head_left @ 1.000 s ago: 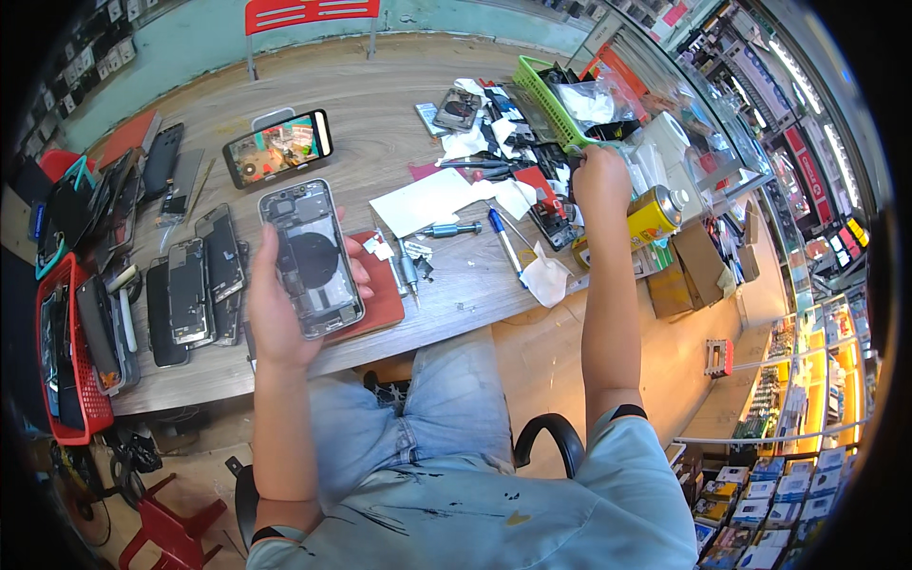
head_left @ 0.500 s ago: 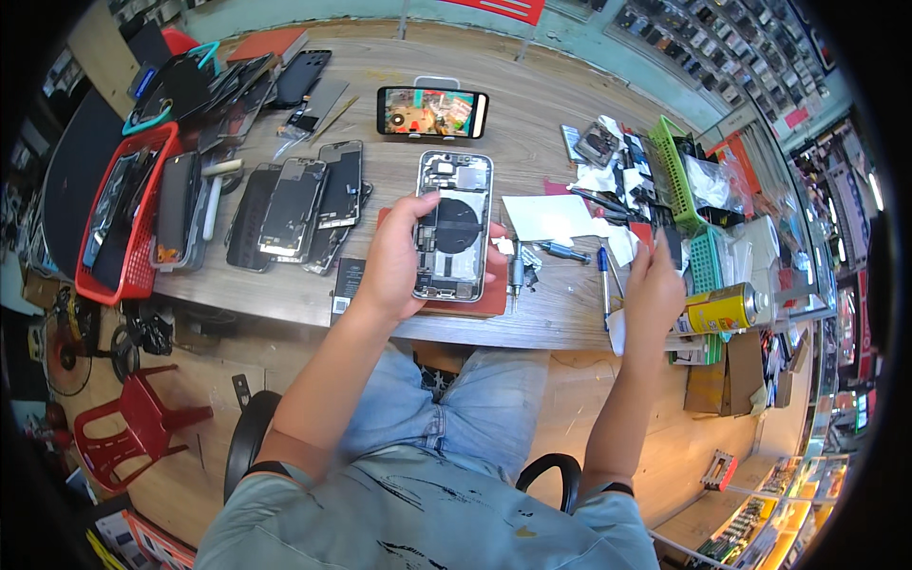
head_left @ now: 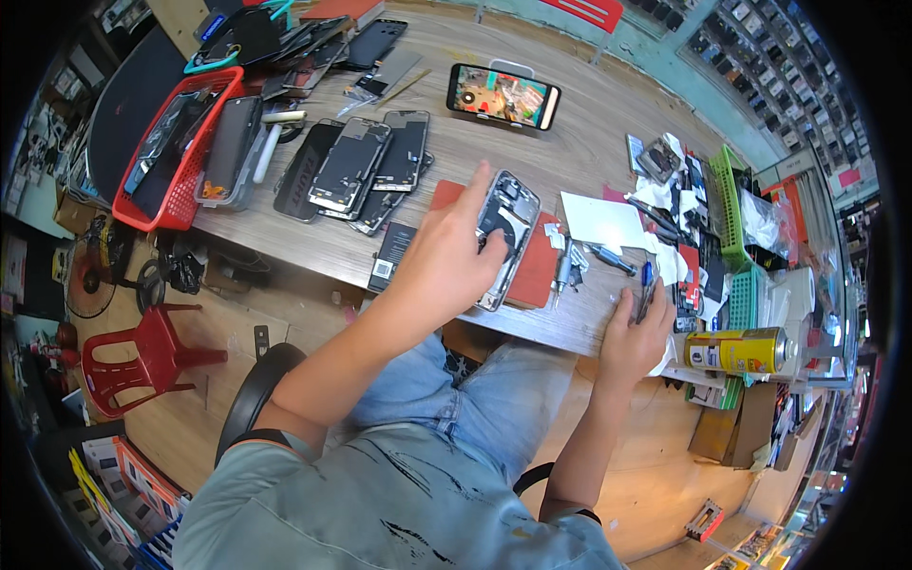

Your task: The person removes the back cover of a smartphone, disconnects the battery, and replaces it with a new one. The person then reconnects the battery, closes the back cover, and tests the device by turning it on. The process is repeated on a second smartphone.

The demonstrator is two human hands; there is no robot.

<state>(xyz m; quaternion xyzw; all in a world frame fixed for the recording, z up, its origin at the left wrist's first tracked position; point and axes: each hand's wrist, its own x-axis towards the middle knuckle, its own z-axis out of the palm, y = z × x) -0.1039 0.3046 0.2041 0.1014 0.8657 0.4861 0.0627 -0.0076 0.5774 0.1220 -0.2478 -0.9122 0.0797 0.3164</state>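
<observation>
My left hand (head_left: 442, 256) is closed on an opened phone (head_left: 518, 214), its index finger stretched along the upper edge and its thumb bent over the inner side. The phone is tilted above a reddish-brown pad (head_left: 539, 271), its bare internal parts showing. Farther right, my right hand (head_left: 635, 337) is low at the table's front edge, thumb and fingers apart around the lower end of a blue pen (head_left: 647, 277). Whether they touch it is unclear. A slim grey screwdriver (head_left: 563, 269) and a blue one (head_left: 611, 257) lie between the hands. A black phone battery (head_left: 390, 256) lies left of the pad.
Stacked phone screens (head_left: 351, 166) lie left, beside a red basket (head_left: 180, 204). A propped phone (head_left: 503, 95) stands at the back. A white sheet (head_left: 603, 220), a green basket (head_left: 727, 204) and a yellow spray can (head_left: 739, 351) are to the right.
The view has turned, shifting the table. My left hand has tilted the phone onto its side. My right hand has come down from the clutter at the right to the pen.
</observation>
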